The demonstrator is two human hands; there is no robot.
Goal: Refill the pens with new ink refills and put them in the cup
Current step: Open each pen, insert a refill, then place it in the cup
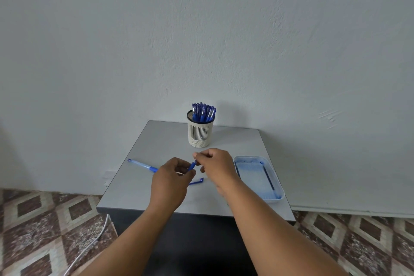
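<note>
Both forearms come in over the near edge of the surface [139, 186]. Left hand [171, 182] pinches a blue pen part [192, 166], long axis tilted up-right twd right hand [215, 163], whose fingers [198, 155] pinch its top end. Blue cap [197, 181] lies just below/betw the hands; a whole pen [142, 165] lies near left edge. Tray [274, 200] at right edge; cup [200, 132], w/ pens, at far edge, open room betw.

The grey tabletop [235, 141] carried a slotted cup [200, 133] beyond the hands, a tray [276, 182] right, a pen [141, 164] left.
</note>
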